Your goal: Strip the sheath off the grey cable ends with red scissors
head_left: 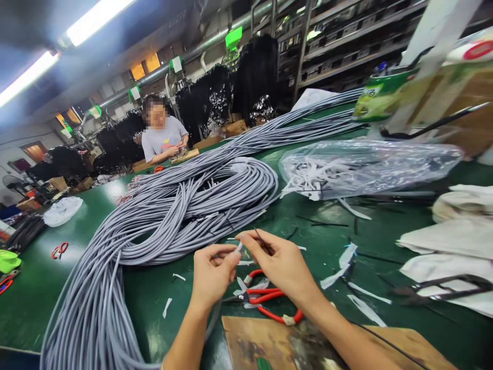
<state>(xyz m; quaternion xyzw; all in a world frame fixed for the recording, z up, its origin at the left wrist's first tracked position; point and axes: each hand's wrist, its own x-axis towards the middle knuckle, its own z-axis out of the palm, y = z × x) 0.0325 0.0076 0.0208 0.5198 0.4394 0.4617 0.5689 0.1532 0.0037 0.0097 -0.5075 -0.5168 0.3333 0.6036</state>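
My left hand is closed, pinching the pale end of a grey cable between thumb and fingers. A length of grey cable hangs below that hand. My right hand meets it at the cable end, thumb and fingers pressed together. A thin dark strip sticks out between the right fingers; its full shape is hidden. Under both hands lie red-handled scissors and white scraps on the green table. Behind them spreads a large coil of grey cables.
A clear plastic bag holds white strips. White cloth gloves and black snips lie at right. A worn wooden board is in front. Another person works across the table. Small red scissors lie left.
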